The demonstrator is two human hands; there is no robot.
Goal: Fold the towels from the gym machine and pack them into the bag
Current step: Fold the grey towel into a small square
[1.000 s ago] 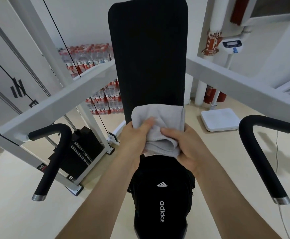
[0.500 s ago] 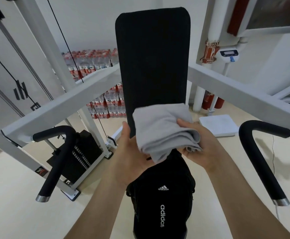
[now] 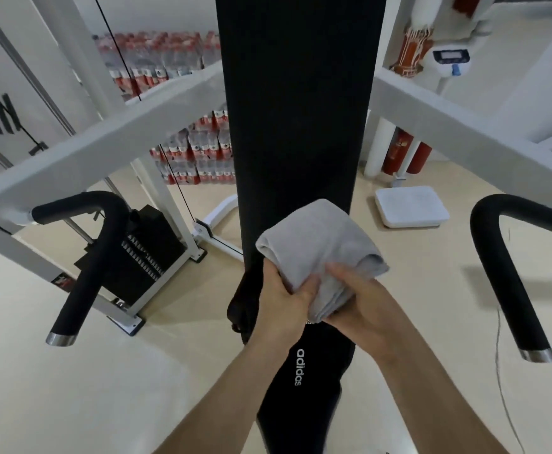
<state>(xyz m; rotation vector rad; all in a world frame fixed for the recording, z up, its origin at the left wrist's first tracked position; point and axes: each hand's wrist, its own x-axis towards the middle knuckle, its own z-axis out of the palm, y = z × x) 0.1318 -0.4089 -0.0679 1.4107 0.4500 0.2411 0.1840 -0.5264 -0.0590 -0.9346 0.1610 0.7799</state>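
A folded grey towel (image 3: 324, 247) is held up in front of the machine's black back pad (image 3: 296, 103). My left hand (image 3: 283, 304) grips its near left edge with the thumb on top. My right hand (image 3: 358, 306) curls round the towel's lower right end, where the folded layers show. Directly under both hands a black Adidas bag (image 3: 304, 381) stands on the machine's seat; its top opening is hidden behind my hands and the towel.
White frame beams (image 3: 104, 149) run out left and right of the pad. Black padded handles hang at the left (image 3: 88, 267) and right (image 3: 510, 276). A weight stack (image 3: 143, 253), stacked water-bottle packs (image 3: 199, 158) and a white floor scale (image 3: 410, 206) stand behind on the beige floor.
The towel has been lowered and turned a little, and my left hand has moved from under it to gripping its near edge. My right hand now wraps its lower end, closer to the bag.
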